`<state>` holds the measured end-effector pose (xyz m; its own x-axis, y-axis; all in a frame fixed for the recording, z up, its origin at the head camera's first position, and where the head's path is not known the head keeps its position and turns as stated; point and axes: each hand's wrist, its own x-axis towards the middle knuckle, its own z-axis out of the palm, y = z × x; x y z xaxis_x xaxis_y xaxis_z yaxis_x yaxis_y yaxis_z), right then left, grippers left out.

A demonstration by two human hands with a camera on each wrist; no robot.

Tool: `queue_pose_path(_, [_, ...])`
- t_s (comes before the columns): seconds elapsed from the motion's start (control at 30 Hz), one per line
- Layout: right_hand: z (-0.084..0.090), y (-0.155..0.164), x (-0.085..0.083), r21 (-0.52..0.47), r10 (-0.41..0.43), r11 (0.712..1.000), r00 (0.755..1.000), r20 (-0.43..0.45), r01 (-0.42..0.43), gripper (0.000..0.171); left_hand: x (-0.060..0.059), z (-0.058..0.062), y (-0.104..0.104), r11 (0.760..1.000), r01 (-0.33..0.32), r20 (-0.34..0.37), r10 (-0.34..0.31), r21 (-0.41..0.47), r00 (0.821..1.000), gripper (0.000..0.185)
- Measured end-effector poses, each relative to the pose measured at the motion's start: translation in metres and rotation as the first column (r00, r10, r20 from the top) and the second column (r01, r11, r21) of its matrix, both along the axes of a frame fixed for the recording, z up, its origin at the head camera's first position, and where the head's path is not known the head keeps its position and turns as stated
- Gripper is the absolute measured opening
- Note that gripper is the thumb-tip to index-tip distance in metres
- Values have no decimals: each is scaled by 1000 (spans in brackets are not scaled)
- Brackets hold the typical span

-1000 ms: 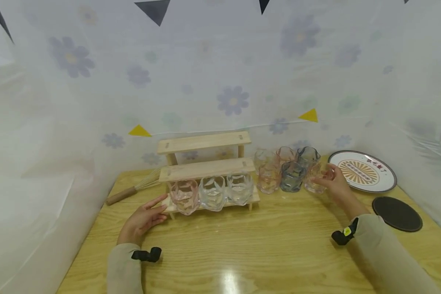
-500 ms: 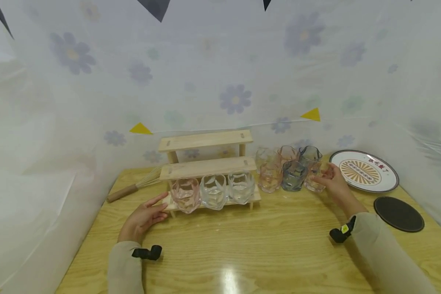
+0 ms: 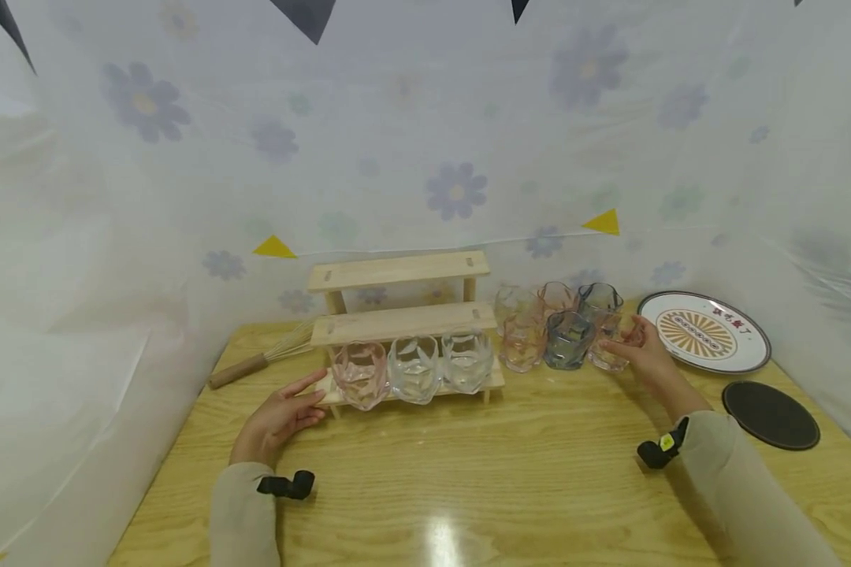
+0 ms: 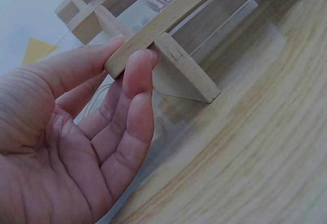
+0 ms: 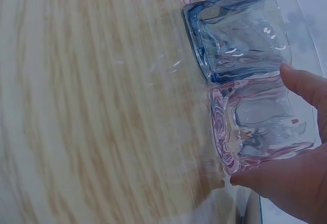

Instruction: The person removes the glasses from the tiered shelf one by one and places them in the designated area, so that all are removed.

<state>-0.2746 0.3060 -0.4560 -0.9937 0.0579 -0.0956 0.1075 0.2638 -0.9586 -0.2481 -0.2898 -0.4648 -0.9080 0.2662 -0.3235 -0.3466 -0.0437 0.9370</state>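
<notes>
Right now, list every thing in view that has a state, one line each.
Left hand: fingers straight, touching the rack's end.
Right hand: gripping the pink-tinted glass.
Pink-tinted glass: upright on the table, held.
Three-tier wooden rack: bottom step holds three glasses; upper steps bare.
Blue glass: upright, untouched.
Wooden-handled whisk: lying flat.

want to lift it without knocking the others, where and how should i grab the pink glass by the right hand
Take the pink glass round its side wall, from the right and front, where the right hand already cups it, thumb and fingers on opposite sides. It stands upright at the right end of the cluster; the blue glass sits close on its left, another glass behind. Then lifting straight up seems safest.
</notes>
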Motion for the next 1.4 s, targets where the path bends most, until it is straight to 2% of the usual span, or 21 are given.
queue_pose_path(0.2, [9,1,6,54,-29,998,999,-19,30,108,0,-1,0,1000,-2,0,2,-16,1000,58])
queue_pose_path(0.43, [29,4,23,220,-81,970,989,-122,106,103,0,0,0,1000,12,-11,-12,-21,1000,60])
queue_pose_path(0.53, [34,1,29,242,-94,961,980,-178,137,100,0,-1,-1,1000,8,-8,-8,-19,1000,62])
queue_pose_path(0.63, [39,-8,37,248,-110,952,959,-260,177,95,1,0,-2,1000,9,-6,-10,-20,1000,64])
queue_pose_path(0.73, [42,-22,45,234,-103,955,943,-318,184,90,1,0,-2,1000,16,-10,-16,-17,1000,64])
queue_pose_path(0.93, [40,-64,50,213,-14,972,936,-353,95,87,-2,-2,-3,1000,28,-18,-28,9,999,58])
queue_pose_path(1.07, [35,-95,49,244,77,970,922,-380,19,85,-3,-4,-3,1000,23,-19,-23,8,1000,59])
queue_pose_path(1.17, [32,-115,47,243,132,969,921,-367,-42,85,-3,-4,-3,1000,14,-17,-14,6,1000,60])
queue_pose_path(1.4, [28,-150,39,165,205,973,923,-326,-158,89,-3,-4,-2,1000,16,-10,-16,0,1000,63])
